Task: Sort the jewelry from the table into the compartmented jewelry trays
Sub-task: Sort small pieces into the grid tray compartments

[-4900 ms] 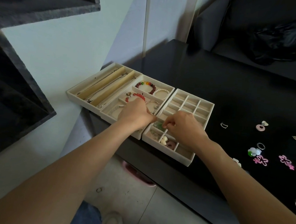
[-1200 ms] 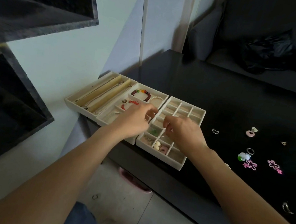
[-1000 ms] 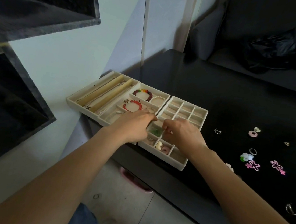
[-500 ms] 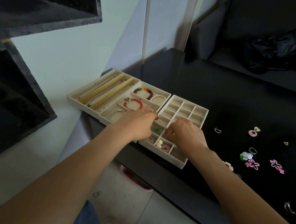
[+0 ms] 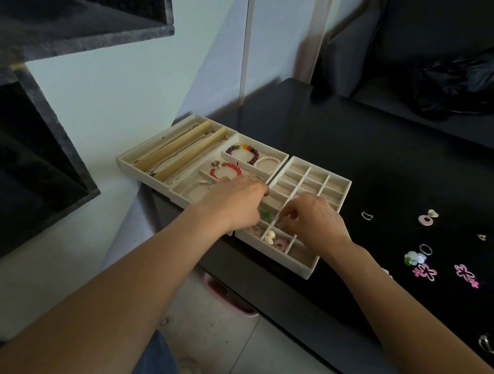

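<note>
Grid tray point(image 5: 316, 180) | both hands curled over it (grip unclear); left point(image 5: 233, 199); right point(image 5: 315, 221)

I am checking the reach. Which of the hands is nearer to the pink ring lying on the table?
Right. The right hand is over the grid tray, with bare table between it and the pink ring. The left hand lies farther away, beyond the right one.

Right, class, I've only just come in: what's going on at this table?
A person is sorting jewelry into cream compartmented trays at the edge of a black table. Both hands are over the small-grid tray: the left hand rests at its left side, and the right hand has its fingers curled over a near compartment, though what they pinch is too small to tell. Bead bracelets already lie in the middle tray. Pink flower pieces and rings wait on the table.
</note>
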